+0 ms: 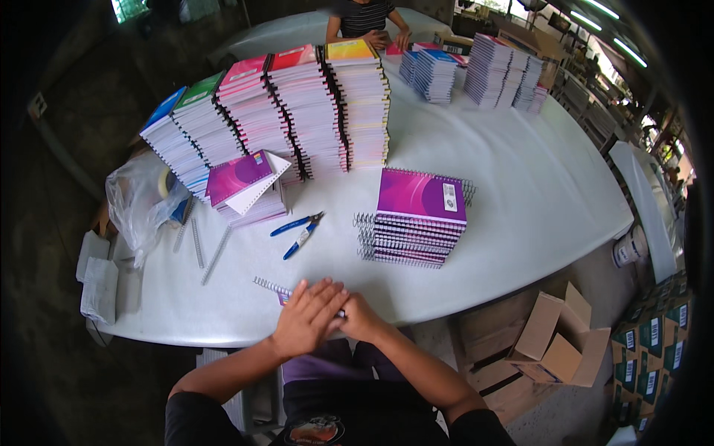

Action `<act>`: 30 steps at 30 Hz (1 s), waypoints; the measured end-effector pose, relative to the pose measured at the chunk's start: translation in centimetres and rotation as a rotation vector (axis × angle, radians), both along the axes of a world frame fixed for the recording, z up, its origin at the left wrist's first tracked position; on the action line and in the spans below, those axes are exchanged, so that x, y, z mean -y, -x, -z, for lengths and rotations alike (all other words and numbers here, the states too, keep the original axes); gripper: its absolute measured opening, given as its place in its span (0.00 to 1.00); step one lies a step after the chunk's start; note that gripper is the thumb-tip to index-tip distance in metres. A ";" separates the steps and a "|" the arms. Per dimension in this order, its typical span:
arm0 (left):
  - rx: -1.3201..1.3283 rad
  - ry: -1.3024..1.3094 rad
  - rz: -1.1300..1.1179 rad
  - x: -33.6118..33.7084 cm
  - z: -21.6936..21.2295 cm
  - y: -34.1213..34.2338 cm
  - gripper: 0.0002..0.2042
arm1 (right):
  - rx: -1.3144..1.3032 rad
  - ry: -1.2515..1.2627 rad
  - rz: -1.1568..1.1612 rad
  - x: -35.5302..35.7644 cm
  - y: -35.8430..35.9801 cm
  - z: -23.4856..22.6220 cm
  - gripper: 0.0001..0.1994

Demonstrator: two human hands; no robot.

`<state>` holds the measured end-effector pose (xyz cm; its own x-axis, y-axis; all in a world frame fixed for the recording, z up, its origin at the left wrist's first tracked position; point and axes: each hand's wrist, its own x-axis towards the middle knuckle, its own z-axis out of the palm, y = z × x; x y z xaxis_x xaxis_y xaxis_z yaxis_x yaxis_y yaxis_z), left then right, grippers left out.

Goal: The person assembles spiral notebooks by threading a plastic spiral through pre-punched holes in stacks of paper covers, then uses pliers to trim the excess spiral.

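At the table's near edge, a purple spiral notebook (pixel 282 299) lies mostly hidden under my hands. A metal wire coil (pixel 269 285) sticks out past its left end. My left hand (pixel 309 316) lies over the notebook with its fingers stretched out together, their tips reaching toward my right hand. Closed round the notebook's right end is my right hand (pixel 361 318); its fingertips are hidden. Beyond my hands, blue-handled pliers (pixel 301 232) rest on the table. To the right of the pliers stands a stack of purple notebooks (pixel 421 195) with loose coil ends jutting out at both sides.
Tall notebook stacks (pixel 297 104) rise at the back left. Before them are purple covers with loose pages (pixel 242 178), wire coils (pixel 216 255) and a plastic bag (pixel 141 197). Farther back, a person (pixel 366 22) sits near more stacks (pixel 489 70). An open carton (pixel 558 338) stands lower right.
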<state>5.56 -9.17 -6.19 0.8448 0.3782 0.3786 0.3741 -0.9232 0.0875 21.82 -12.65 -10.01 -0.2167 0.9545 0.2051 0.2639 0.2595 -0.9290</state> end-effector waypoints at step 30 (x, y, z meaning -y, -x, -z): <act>0.014 0.072 0.014 -4.1 -6.4 -2.5 0.13 | -0.050 -0.072 0.224 -1.2 0.6 0.4 0.09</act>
<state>8.03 -5.11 0.23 0.8451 0.3928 0.3628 0.3593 -0.9196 0.1587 21.18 -11.41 -10.37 0.0113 0.9600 0.2797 0.2767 0.2657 -0.9235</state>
